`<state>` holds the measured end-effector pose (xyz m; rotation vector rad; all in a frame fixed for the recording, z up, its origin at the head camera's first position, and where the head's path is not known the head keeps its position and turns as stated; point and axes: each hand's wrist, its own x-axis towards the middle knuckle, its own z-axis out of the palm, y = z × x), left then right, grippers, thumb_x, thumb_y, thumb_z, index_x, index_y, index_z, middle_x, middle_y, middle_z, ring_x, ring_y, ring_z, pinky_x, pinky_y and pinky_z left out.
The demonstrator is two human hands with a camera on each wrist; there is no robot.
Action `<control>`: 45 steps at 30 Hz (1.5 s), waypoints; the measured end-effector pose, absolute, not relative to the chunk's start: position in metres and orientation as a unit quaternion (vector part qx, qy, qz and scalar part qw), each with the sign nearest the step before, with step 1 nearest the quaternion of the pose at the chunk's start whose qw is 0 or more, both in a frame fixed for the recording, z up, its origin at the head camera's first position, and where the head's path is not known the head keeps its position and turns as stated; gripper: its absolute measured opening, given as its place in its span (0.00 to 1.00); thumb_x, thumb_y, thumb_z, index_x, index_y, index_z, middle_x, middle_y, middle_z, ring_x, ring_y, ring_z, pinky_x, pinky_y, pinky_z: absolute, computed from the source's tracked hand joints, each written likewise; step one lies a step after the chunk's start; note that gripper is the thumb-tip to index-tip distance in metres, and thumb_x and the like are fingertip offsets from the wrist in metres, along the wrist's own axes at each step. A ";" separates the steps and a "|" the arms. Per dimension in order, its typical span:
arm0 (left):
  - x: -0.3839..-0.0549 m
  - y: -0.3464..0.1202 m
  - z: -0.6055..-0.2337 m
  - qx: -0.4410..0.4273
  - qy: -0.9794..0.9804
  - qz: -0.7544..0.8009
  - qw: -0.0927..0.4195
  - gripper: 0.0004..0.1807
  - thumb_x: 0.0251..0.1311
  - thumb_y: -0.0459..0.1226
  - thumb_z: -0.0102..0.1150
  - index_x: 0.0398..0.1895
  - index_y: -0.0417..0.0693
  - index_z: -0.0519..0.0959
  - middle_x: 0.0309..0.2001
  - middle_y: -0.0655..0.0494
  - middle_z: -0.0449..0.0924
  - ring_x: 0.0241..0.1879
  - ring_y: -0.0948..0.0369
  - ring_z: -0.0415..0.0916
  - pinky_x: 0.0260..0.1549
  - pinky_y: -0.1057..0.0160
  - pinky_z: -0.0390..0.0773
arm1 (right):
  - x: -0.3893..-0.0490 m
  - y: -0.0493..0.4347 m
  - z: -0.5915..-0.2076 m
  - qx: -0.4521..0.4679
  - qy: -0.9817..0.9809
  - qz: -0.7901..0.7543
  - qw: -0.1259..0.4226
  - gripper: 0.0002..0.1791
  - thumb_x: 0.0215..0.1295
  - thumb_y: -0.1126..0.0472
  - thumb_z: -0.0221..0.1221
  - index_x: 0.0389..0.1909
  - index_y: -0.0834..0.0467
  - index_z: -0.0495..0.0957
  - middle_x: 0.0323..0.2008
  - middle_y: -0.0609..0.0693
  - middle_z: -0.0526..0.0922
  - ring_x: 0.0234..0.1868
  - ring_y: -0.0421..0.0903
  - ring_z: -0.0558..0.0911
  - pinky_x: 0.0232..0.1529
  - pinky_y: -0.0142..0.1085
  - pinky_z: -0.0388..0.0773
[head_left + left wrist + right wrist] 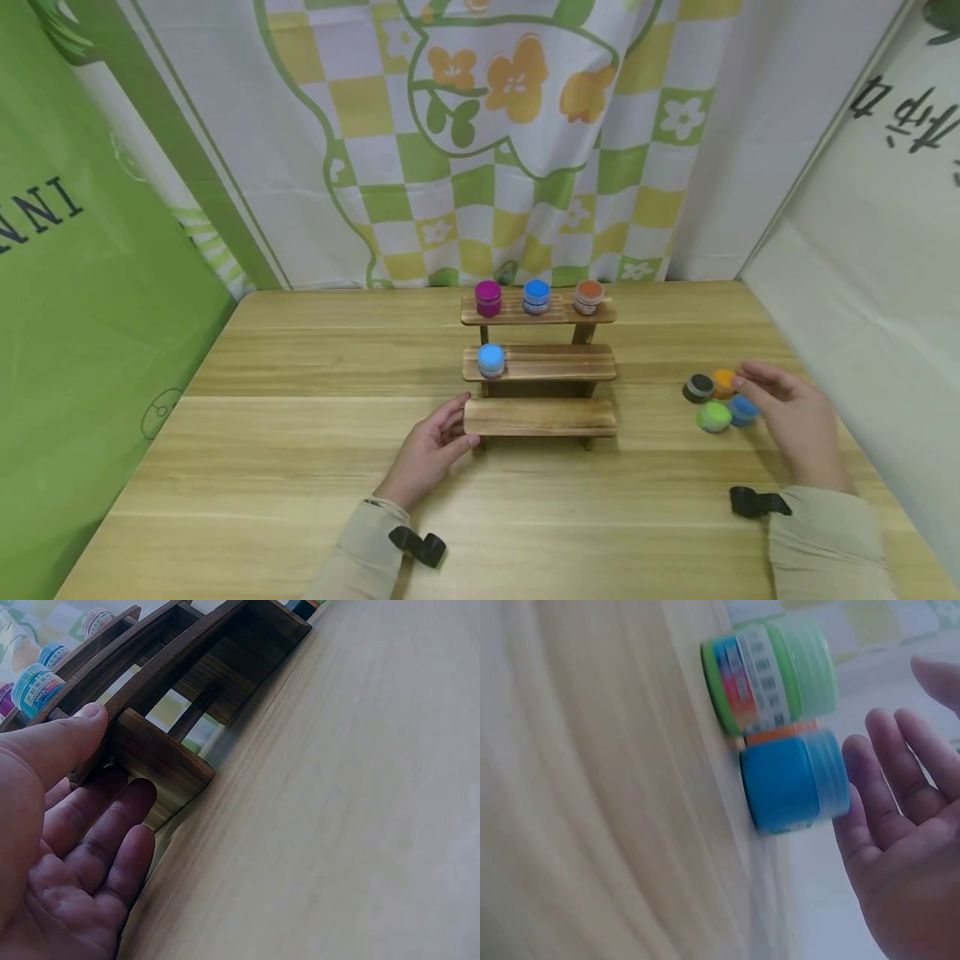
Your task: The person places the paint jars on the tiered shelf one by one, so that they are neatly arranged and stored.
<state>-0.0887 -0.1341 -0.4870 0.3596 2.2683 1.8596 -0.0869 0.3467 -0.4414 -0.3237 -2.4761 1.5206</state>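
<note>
A three-tier wooden stand (540, 417) stands mid-table. My left hand (423, 454) grips the left end of its lowest tier, thumb at the front edge and fingers behind. On the top tier sit a purple jar (488, 300), a blue jar (536, 297) and a brown-orange jar (588, 297); a light blue jar (491, 360) is at the left of the middle tier. My right hand (798, 425) hovers with loose fingers beside a cluster: a black jar (698, 388), an orange jar (723, 383), a green jar (769, 675) and a blue jar (791, 784).
The wooden table (315, 417) reaches back to a checked, flowered curtain (517, 167). A green cloth (97, 292) hangs at the left, a white one (877, 275) at the right. Black straps (417, 547) sit on both sleeves.
</note>
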 end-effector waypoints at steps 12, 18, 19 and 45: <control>-0.088 -0.135 -0.485 0.112 0.771 0.620 0.096 0.36 0.64 0.39 0.67 0.75 0.50 0.65 0.64 0.43 0.75 0.58 0.51 0.77 0.61 0.56 0.75 | -0.083 0.370 -0.446 -0.068 -0.897 0.435 0.022 0.36 0.70 0.44 0.60 0.68 0.65 0.70 0.52 0.32 0.80 0.47 0.19 0.69 0.41 0.17 0.70; -0.088 -0.135 -0.485 0.113 0.770 0.620 0.098 0.36 0.64 0.39 0.66 0.75 0.49 0.65 0.64 0.43 0.75 0.58 0.51 0.77 0.61 0.55 0.75 | -0.083 0.375 -0.446 -0.078 -0.908 0.408 -0.043 0.40 0.70 0.37 0.56 0.72 0.61 0.65 0.71 0.66 0.66 0.64 0.51 0.72 0.57 0.45 0.74; -0.088 -0.135 -0.485 0.113 0.770 0.620 0.098 0.36 0.65 0.39 0.66 0.75 0.48 0.65 0.64 0.42 0.75 0.58 0.51 0.77 0.61 0.55 0.75 | -0.083 0.375 -0.446 -0.078 -0.906 0.412 -0.049 0.41 0.71 0.37 0.56 0.72 0.62 0.65 0.71 0.67 0.64 0.66 0.59 0.70 0.59 0.51 0.73; -0.089 -0.134 -0.485 0.112 0.767 0.625 0.097 0.35 0.65 0.39 0.66 0.74 0.49 0.66 0.64 0.42 0.75 0.58 0.52 0.77 0.60 0.58 0.76 | -0.077 0.382 -0.450 -0.060 -0.909 0.402 -0.086 0.43 0.69 0.37 0.58 0.71 0.66 0.63 0.69 0.70 0.66 0.63 0.67 0.68 0.50 0.47 0.76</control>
